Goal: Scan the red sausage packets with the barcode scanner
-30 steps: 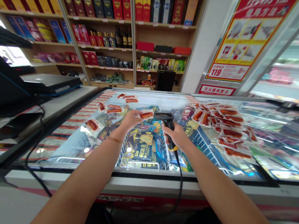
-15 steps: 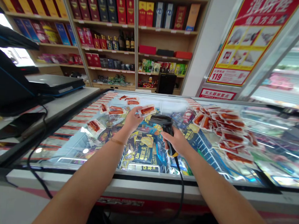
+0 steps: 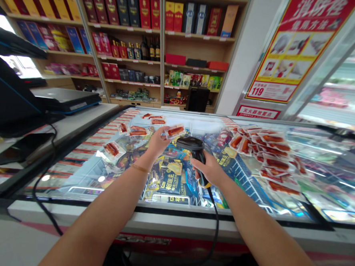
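My left hand pinches a clear sausage pack by its left end, above the freezer's glass top. In my right hand is a black barcode scanner, its fingers wrapped round the handle. The scanner's head points left toward the held pack, a small gap apart from it. A black cable hangs from the handle. Several loose sausage packs lie on the glass to the left, one nearer me. At the right lies a large overlapping pile of sausage packs.
Under the glass, the chest freezer holds wire baskets and coloured food bags. A counter at the left carries a weighing scale and a dark screen unit. Shelves with boxes and bottles stand behind. Another cable crosses the freezer's left side.
The scanner has tilted a little in my right hand, its head shifting slightly left. My left hand and the sausage pack stay almost still.
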A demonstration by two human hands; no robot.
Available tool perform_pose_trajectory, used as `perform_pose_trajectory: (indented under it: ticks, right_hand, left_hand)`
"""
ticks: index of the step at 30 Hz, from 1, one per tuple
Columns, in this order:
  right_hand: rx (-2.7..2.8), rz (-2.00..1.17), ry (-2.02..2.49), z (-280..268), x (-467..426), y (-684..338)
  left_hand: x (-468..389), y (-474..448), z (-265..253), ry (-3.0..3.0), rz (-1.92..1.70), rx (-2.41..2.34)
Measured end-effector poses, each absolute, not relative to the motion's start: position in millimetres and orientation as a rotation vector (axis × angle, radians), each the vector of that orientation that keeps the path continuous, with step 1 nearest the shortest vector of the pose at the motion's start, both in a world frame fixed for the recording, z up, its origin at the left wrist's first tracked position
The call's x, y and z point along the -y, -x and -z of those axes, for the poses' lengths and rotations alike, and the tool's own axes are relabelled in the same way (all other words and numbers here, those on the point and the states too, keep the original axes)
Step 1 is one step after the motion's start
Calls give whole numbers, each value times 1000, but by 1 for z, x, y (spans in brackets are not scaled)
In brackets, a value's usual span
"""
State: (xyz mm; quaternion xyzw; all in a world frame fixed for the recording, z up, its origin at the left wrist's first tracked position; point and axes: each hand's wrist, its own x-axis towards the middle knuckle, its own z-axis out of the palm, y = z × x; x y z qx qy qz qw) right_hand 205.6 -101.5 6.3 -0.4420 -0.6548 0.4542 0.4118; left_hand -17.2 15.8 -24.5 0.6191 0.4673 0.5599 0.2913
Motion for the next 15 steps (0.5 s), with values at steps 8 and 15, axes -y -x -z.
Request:
perform_pose_trajectory:
  ticks: [8,15]
  right_hand:
    - [1636,-1143,1106,-6,102,-207]
    - [1516,-1132,1146,-14,97,-207]
  left_hand:
    - [-13,15,22,-1630,-1470,-1250]
    - [-2,1,17,-1592,-1408,-1308]
